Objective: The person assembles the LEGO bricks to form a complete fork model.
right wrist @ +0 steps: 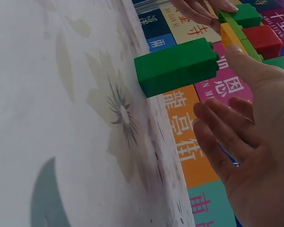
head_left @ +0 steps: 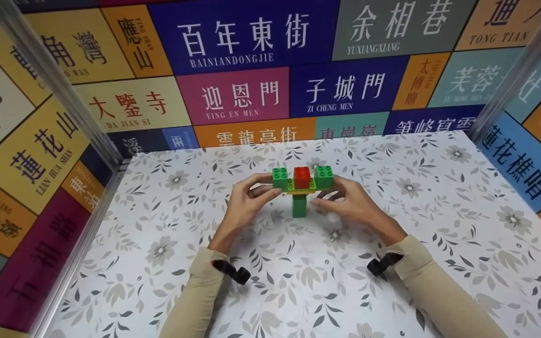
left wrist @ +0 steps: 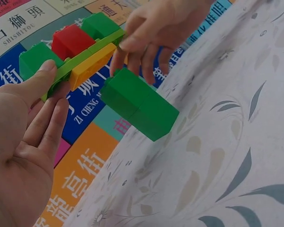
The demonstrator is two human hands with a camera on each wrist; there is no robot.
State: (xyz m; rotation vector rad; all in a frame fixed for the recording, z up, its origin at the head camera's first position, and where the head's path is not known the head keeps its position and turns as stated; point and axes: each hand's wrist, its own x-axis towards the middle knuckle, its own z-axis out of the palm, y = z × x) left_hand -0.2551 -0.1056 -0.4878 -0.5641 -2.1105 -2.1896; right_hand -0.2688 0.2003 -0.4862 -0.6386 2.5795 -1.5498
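Observation:
A toy building-brick assembly is held above the table: a lime plate with a red brick in the middle and a green brick at each end. A yellow brick sits under the plate. Below it, a stack of two green bricks stands upright on the table; in the left wrist view a gap separates it from the yellow brick. My left hand pinches the assembly's left end. My right hand holds the right end with its thumb, other fingers loosely bent; its index contact is partly hidden.
A white table cover with grey leaves and flowers lies under the work. Printed panels with Chinese place names stand behind and at both sides. Clear corner posts rise at the left and right.

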